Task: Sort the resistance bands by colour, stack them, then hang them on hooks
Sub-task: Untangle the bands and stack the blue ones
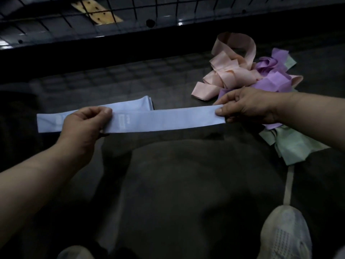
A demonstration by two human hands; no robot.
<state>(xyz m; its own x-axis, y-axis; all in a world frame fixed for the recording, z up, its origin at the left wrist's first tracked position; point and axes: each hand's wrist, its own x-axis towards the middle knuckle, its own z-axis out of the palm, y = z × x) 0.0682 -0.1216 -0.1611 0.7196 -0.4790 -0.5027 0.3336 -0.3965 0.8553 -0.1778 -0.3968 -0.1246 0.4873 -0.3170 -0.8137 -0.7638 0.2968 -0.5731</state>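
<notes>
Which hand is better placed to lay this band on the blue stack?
Left, probably: the left hand grips the band beside the blue stack; the right hand holds its far end by the mixed pile.

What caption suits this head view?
Left hand and right hand hold a blue band taut by the blue stack; pink, purple and green pile lies unsorted.

A flat stack of blue bands (141, 104) lies on the dark floor (186, 174). To its right, pink bands (229, 71), purple bands (272, 79) and green bands (293, 146) lie tangled in one heap. A white shoe (285, 234) stands nearer.
</notes>
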